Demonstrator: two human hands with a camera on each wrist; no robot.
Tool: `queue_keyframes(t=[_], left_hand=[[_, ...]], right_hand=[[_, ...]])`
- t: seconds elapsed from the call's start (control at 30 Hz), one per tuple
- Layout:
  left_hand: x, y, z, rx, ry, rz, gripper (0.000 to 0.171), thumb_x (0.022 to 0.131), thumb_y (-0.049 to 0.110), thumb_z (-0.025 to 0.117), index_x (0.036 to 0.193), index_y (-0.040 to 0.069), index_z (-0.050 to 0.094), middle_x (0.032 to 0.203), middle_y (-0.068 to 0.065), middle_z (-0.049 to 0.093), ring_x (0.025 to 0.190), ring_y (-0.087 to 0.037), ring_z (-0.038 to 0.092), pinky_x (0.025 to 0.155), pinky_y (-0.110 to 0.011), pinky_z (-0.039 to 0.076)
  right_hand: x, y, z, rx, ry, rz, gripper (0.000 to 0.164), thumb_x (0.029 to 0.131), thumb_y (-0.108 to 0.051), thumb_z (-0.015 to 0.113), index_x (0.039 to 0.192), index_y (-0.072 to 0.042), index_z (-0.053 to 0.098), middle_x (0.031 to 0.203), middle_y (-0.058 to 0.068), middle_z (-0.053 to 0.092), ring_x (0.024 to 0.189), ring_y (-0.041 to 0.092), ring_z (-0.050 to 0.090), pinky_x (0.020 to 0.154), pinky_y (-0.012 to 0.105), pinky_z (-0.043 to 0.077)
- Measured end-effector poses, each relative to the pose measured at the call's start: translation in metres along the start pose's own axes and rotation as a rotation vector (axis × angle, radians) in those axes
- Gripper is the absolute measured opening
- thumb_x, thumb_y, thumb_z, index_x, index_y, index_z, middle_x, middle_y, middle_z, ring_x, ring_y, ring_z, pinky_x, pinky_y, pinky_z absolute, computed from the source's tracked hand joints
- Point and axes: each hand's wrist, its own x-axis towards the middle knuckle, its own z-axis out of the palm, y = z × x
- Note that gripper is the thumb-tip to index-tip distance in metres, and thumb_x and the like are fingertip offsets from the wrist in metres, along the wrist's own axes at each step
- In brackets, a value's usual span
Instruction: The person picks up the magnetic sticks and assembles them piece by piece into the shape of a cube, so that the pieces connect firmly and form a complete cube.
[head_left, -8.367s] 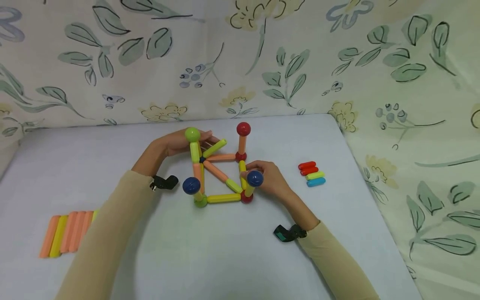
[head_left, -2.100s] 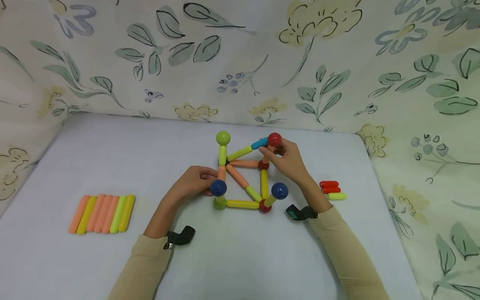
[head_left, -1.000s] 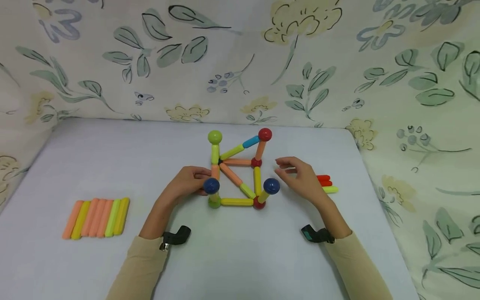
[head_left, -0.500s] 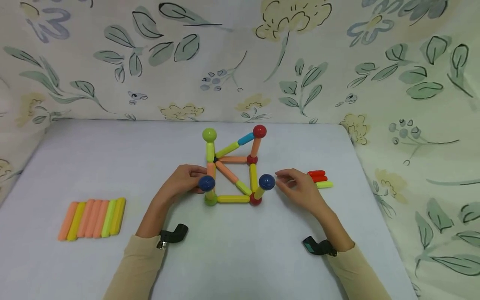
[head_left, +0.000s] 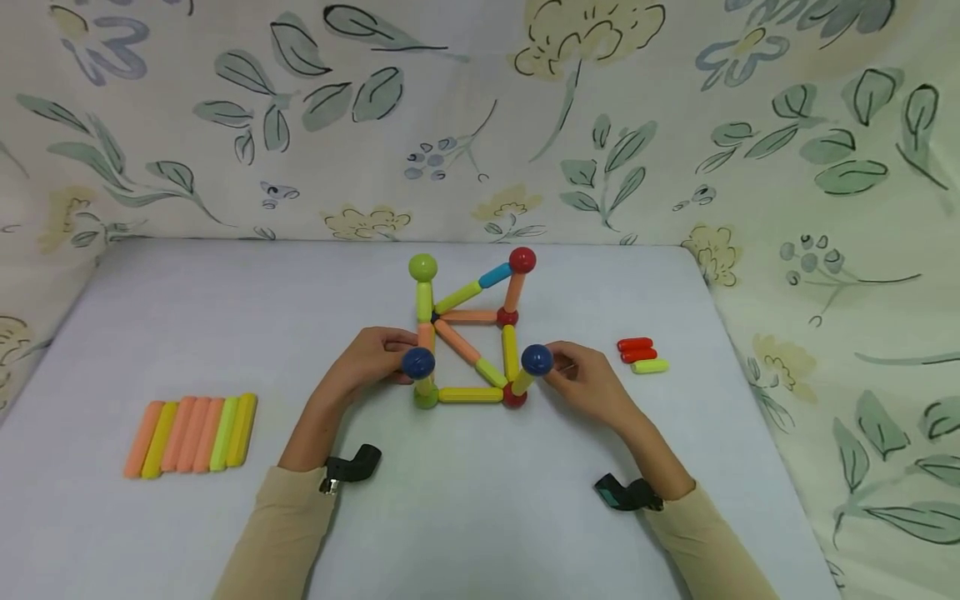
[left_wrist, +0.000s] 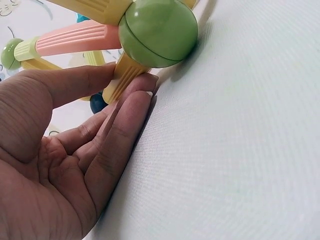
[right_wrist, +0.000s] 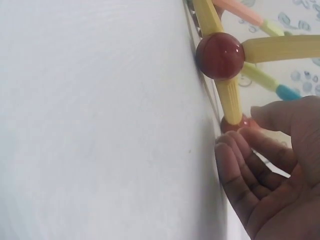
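Note:
A frame of magnetic rods and balls (head_left: 471, 395) stands mid-table in the head view. Blue balls (head_left: 537, 360) top its two front posts; a green ball (head_left: 423, 267) and a red ball (head_left: 522, 260) top the back ones. A blue rod (head_left: 495, 275) and a green rod (head_left: 457, 297) slant up to that red ball. My left hand (left_wrist: 75, 130) pinches a yellow magnetic rod (left_wrist: 125, 77) at the frame's left side, low by a green ball (left_wrist: 159, 32). Beside the right side, my right hand (right_wrist: 280, 170) has loosely bent fingers, holding nothing, near another yellow rod (right_wrist: 230, 100).
Several orange, yellow and green rods (head_left: 191, 435) lie in a row at the left. Two red rods (head_left: 636, 344) and a short green rod (head_left: 649, 366) lie at the right. A floral cloth (head_left: 480, 125) hangs behind the white table (head_left: 487, 517).
The blue rod went from the right-hand group onto the frame, reaching the back red ball. My right hand left that ball and came forward; my left hand moved from the back corner to the left side.

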Motion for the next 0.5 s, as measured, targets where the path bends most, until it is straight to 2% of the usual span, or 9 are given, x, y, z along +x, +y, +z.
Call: queue_keyframes(t=[0.13,0.27,0.37,0.5], left_hand=[[0.002,0.0,0.0,0.002,0.003,-0.006,0.049,0.102,0.013,0.071,0.143,-0.01,0.057,0.127,-0.025,0.072,0.083,-0.01,0.072,0.077,-0.027,0.063],[0.0,0.001,0.001,-0.009,-0.001,0.003,0.05,0.102,0.013,0.071,0.143,-0.01,0.056,0.127,-0.025,0.071,0.083,-0.009,0.072,0.076,-0.027,0.063],[0.0,0.001,0.002,-0.017,-0.003,0.008,0.051,0.101,0.013,0.072,0.144,-0.011,0.055,0.128,-0.026,0.071,0.081,-0.009,0.072,0.075,-0.026,0.063],[0.002,0.002,0.003,-0.01,-0.006,0.016,0.05,0.102,0.011,0.07,0.143,-0.013,0.055,0.127,-0.028,0.071,0.08,-0.009,0.072,0.074,-0.025,0.063]], right_hand=[[0.006,-0.003,0.004,0.054,-0.007,0.009,0.028,0.101,-0.012,0.07,0.128,-0.006,0.071,0.111,0.007,0.076,0.099,0.023,0.068,0.088,0.033,0.061],[0.013,-0.007,0.01,0.109,-0.006,0.033,0.031,0.099,-0.011,0.072,0.13,-0.005,0.071,0.119,0.011,0.076,0.107,0.028,0.069,0.095,0.046,0.061],[0.017,-0.008,0.016,0.132,-0.008,0.056,0.035,0.099,-0.016,0.074,0.132,-0.004,0.071,0.125,0.012,0.075,0.117,0.032,0.067,0.103,0.055,0.056],[0.018,-0.009,0.02,0.114,0.001,0.083,0.04,0.098,-0.025,0.078,0.131,-0.003,0.071,0.123,0.012,0.076,0.118,0.032,0.067,0.105,0.056,0.054]])
